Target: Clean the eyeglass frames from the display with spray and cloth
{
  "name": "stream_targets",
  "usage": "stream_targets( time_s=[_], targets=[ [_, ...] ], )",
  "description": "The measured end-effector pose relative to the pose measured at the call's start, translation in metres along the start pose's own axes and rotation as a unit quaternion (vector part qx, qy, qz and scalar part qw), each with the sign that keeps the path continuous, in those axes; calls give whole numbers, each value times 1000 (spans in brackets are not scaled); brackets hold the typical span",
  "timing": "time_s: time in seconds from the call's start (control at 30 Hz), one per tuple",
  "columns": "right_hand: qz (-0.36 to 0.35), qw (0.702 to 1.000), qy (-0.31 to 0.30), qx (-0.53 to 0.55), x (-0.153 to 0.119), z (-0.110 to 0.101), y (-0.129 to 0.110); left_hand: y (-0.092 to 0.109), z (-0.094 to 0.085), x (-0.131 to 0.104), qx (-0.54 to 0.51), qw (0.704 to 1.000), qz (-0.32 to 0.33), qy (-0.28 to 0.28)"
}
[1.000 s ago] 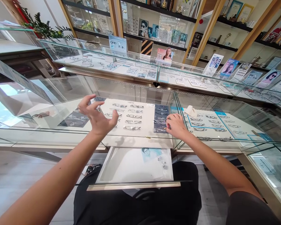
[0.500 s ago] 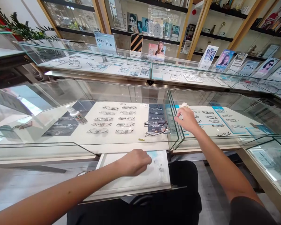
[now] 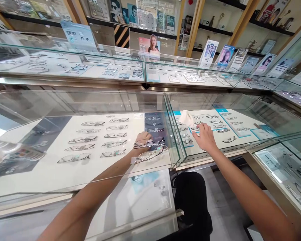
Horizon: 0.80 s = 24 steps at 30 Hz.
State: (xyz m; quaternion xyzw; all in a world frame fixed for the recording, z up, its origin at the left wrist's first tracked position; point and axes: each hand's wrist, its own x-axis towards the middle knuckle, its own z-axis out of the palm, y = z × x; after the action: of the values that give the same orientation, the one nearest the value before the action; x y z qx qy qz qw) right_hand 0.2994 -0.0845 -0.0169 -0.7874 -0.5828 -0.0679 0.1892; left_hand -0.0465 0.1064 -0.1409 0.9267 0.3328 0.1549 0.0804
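Glass: a glass display counter [image 3: 90, 100] is filling the head view, its top pane running from the left edge to a seam near the middle, where a second case is adjoining on the right.
Left hand: the left hand [image 3: 142, 138] is reaching in under the top pane from the near edge, fingers curled down onto a pair of spectacles [image 3: 149, 143] lying near the right end of the white display tray [image 3: 52, 167].
Left grip: fingers are closing narrowly about the frame, though through the glass I cannot tell whether they are truly pinching it.
Second frame: another pair [image 3: 152, 154] is lying just nearer the front edge, touching or almost touching the first.
Right hand: the right hand [image 3: 203, 139] is hovering over the right-hand case, close to its left edge, fingers loosely spread and holding nothing.
Cloth: a white cloth [image 3: 186, 117] is lying just beyond the right hand's fingertips, apart from them.
Rows: rows of spectacles [image 3: 95, 137] are lying across the middle of the tray.
Drawer: a pulled-out drawer [image 3: 140, 201] is projecting below the near edge.
Back: a second counter [image 3: 65, 63] is running along the far side.
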Motion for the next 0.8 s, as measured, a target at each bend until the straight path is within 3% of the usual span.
stream_targets(
  time_s=[0.17, 0.37, 0.6, 0.8],
  targets=[
    [14, 1000, -11, 1, 0, -6, -6, -24, 29, 51, 13, 999, -34, 36],
    [23, 999, -25, -9, 0, -10, -13, -42, 52, 93, 13, 998, -45, 46],
    [28, 999, -27, -11, 1, -11, -16, -55, 58, 122, 24, 998, -53, 6],
    [22, 999, -22, -13, 1, -8, -14, -48, 51, 128, 44, 996, -72, -6]
  ],
)
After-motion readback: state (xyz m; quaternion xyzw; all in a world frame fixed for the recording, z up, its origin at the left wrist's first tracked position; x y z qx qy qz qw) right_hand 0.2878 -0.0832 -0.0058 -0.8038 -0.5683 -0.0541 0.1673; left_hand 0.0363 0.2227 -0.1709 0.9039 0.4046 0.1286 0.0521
